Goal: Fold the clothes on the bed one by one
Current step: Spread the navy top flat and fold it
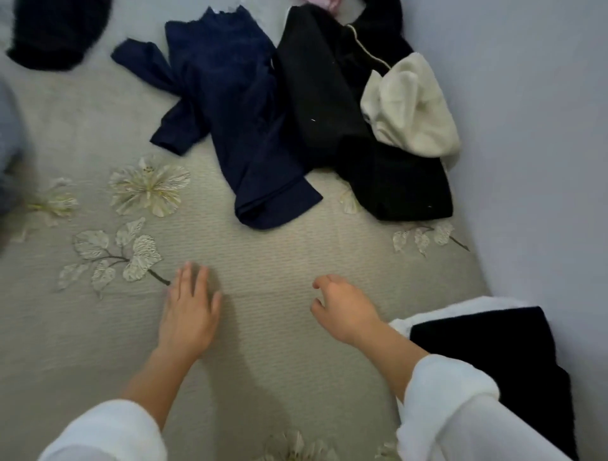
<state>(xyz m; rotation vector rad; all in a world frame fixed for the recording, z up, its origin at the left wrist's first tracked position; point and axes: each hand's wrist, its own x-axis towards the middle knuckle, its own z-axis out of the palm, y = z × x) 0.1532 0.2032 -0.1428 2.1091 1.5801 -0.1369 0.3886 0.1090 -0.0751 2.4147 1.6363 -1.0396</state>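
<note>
A crumpled navy top (230, 108) lies on the bed ahead of me, with a black garment (345, 108) heaped against its right side and a cream piece (411, 105) on top of that. A bit of pink cloth (324, 4) shows at the top edge. My left hand (189, 309) hovers over the bedspread with straight fingers and holds nothing. My right hand (342, 306) is beside it, fingers loosely curled and empty. Both hands are well short of the navy top.
The pale bedspread (263, 269) has embroidered flowers and leaves. A folded black and white stack (500, 355) lies at my right, next to the lilac wall (533, 164). Another dark garment (56, 29) lies at the far left corner. A blurred grey shape (10, 148) sits at the left edge.
</note>
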